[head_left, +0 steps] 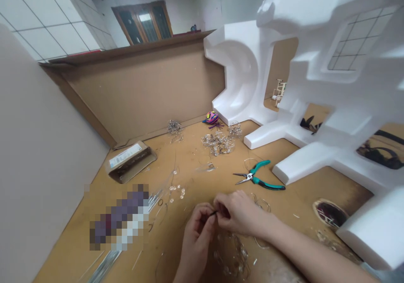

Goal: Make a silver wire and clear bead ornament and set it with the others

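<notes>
My left hand (199, 226) and my right hand (238, 211) meet above the front middle of the table. Between their pinched fingertips is a short, thin dark strip (214, 213); its exact kind is too small to tell. Both hands are closed on it, and part of it is hidden by the fingers. Below and beside them lie loops of thin wire (233, 255). Ahead to the right, long-nose pliers (250, 176) with green and black handles lie with their jaws apart. Small clear discs (177, 191) are scattered to the left of the hands.
Silvery wire lengths (105, 264) lie at left beside a pixelated patch. Tangled wire pieces (218, 143) sit farther back, near a colourful object (211, 117). An open cardboard box (131, 161) stands back left. White foam packing (299, 169) crowds the right, near a round hole (330, 213).
</notes>
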Action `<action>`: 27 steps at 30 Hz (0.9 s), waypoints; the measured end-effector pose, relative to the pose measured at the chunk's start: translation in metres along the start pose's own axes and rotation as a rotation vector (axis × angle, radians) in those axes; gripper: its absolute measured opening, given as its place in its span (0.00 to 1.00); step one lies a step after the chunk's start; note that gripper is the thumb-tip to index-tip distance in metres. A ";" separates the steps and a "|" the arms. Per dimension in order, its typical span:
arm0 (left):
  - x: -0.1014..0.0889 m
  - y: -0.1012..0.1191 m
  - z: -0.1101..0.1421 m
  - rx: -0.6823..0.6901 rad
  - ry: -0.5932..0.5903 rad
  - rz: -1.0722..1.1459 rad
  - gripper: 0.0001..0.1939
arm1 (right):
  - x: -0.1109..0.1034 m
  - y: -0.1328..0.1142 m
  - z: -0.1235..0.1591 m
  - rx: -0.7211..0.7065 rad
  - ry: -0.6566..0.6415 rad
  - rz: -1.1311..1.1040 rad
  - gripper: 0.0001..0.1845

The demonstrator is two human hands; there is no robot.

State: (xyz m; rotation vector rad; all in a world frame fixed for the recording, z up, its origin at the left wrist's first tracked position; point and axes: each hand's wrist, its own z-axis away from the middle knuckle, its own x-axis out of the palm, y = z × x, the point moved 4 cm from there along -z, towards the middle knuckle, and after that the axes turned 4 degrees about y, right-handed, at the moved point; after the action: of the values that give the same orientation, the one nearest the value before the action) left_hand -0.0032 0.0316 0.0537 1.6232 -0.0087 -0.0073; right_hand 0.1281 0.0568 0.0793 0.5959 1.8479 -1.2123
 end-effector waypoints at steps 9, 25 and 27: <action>0.002 0.003 0.002 -0.237 -0.305 0.088 0.10 | -0.018 0.004 -0.002 -0.079 0.113 -0.122 0.06; -0.010 0.011 0.001 0.101 -0.390 -0.231 0.16 | -0.048 0.039 0.008 0.059 -0.122 -0.357 0.12; -0.013 0.008 -0.001 0.186 -0.401 -0.329 0.16 | -0.074 0.056 0.013 0.073 -0.003 0.003 0.13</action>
State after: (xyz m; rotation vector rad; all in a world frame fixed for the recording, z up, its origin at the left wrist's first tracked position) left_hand -0.0160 0.0324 0.0618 1.7691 -0.0519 -0.5998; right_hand 0.2153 0.0719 0.1104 0.6364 1.8054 -1.2825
